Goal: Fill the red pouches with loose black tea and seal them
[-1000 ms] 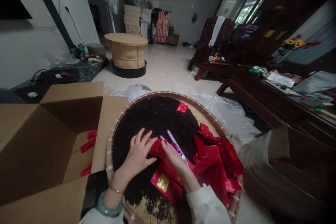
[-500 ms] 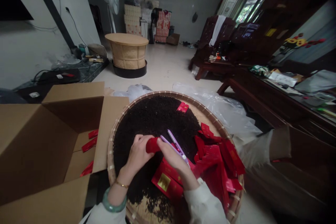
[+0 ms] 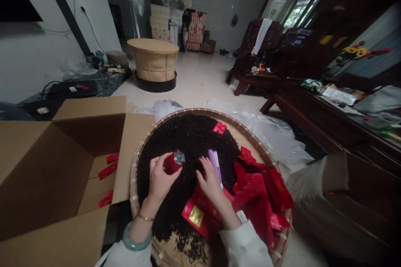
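Note:
My left hand (image 3: 162, 175) grips a small red foil pouch (image 3: 170, 163) whose mouth gapes, showing a silvery lining. Beneath it spreads a heap of dark loose-leaf tea (image 3: 188, 133) in a round woven bamboo tray (image 3: 140, 150). My right hand (image 3: 209, 178) hovers over the tea with fingers apart and nothing in them. Close by its fingers lies a purple hand-held sealer (image 3: 214, 164), partly covered by the hand. A larger red packet with a gold square (image 3: 196, 216) lies under my right wrist. Several flat red pouches (image 3: 255, 192) are piled on the tray's right side.
To the left stands an open cardboard box (image 3: 90, 133) with several red packets (image 3: 108, 170) at its bottom. One red packet (image 3: 219, 127) rests at the tea's far edge. Clear plastic sheeting (image 3: 260, 127) lies behind the tray; a dark wooden table (image 3: 300, 112) is at right.
My hands have moved apart. The right hand has let go of the small pouch, which the left hand now holds with its mouth open. The sealer's arms look closer together.

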The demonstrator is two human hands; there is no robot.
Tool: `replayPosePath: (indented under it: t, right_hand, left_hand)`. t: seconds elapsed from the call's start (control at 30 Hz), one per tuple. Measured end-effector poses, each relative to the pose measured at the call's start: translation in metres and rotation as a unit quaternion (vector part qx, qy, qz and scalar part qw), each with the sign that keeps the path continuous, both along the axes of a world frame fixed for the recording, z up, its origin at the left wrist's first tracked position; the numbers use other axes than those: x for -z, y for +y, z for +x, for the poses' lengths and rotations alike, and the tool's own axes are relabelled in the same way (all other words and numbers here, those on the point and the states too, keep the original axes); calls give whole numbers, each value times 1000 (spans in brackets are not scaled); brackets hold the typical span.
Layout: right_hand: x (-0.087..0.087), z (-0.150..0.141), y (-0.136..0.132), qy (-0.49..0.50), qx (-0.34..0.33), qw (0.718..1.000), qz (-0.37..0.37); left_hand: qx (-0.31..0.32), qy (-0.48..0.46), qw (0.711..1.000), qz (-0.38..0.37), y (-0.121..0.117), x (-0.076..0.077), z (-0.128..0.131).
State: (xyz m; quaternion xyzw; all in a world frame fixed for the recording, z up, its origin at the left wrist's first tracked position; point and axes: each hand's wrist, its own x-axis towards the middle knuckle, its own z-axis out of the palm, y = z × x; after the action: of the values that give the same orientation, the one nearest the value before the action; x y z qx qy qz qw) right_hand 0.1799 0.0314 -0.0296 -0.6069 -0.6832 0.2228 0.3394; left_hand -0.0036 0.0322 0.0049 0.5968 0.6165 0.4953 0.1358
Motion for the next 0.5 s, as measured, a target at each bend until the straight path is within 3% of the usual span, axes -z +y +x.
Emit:
replayPosePath:
  t: [0.1,0.23,0.4,0.5]
  right_hand:
    - [-14,-6,17,-109,-25,992,-59]
    - [-32,-27,25,-239,-86,956,-144]
    - [-41,-40,14,-294,-139,941,-92]
    - [-44,-37,14,-299,-137,941,-80]
  left_hand:
    - [-12,-7,1000,1,1,0,-1]
    - [-29,-19,999,2,2,0,-1]
    - [-26,-29,999,5,1,-1,-1]
    - [-23,-32,999,1,1,0,0]
